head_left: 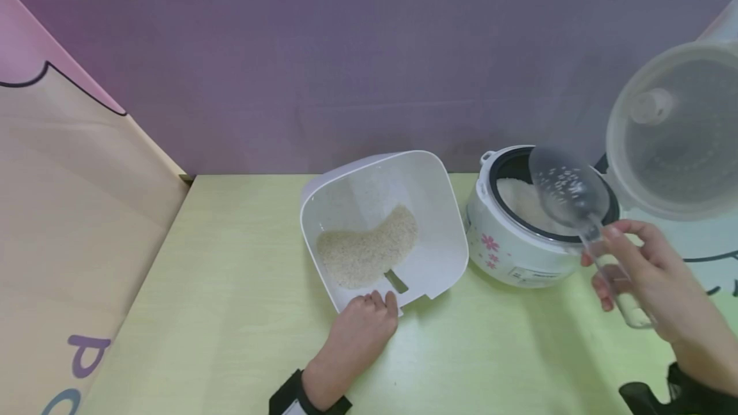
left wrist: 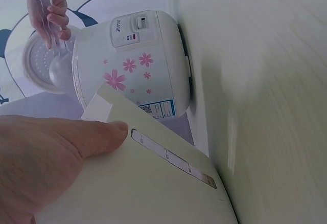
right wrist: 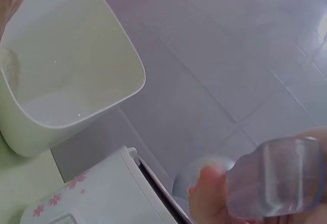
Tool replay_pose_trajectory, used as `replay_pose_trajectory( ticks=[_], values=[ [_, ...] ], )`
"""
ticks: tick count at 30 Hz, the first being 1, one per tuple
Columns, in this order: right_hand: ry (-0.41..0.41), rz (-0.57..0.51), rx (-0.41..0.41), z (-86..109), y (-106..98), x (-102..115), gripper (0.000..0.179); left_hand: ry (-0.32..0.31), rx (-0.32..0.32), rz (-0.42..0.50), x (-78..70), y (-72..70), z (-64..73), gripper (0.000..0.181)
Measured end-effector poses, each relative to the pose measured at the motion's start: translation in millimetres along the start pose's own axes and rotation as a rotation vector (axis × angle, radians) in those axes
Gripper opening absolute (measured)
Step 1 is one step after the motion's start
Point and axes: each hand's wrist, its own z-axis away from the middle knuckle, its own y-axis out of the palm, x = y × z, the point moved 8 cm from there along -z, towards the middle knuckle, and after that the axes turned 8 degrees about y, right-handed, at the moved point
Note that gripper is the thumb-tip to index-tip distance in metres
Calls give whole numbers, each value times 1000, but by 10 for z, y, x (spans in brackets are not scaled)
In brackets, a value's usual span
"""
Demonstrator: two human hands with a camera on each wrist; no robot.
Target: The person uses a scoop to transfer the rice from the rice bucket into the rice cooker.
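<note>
My left hand (head_left: 359,338) grips the near rim of a white rice bin (head_left: 441,242), its fingers over the edge and its thumb (left wrist: 104,138) on the outer wall. The bin seems tilted toward me, with loose rice (head_left: 369,248) gathered on its near side. Over at the right, my right hand (head_left: 663,274) holds a clear plastic scoop (head_left: 567,187) by its handle. The scoop's bowl is above an open rice cooker (head_left: 513,258), and a few grains cling to it. White rice (head_left: 521,203) lies inside the cooker's dark pot, partly hidden by the scoop.
The cooker's lid (head_left: 686,139) stands raised at its right side. Bin and cooker sit side by side on a pale green table (head_left: 242,312). A greyish purple cloth backdrop (head_left: 346,69) rises behind the table, and a printed panel (head_left: 69,223) is at the left.
</note>
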Motion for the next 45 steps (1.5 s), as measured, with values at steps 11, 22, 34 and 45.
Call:
replay_pose_trajectory(
  ticks=[11, 22, 34, 45],
  values=[
    [76, -13, 38, -18, 21, -85, 10, -3, -1, -5, -2, 6, 2, 18],
    [-4, 18, -142, 11, 62, 55, 37, 0, 3, -4, -5, 16, 6, 19],
    [-27, 508, -397, 189, 258, 234, 39, -7, 3, 0, 4, 6, 4, 20],
    [-408, 677, -247, 184, 912, 326, 48, -7, 14, 7, 1, 5, -3, 19]
  ],
)
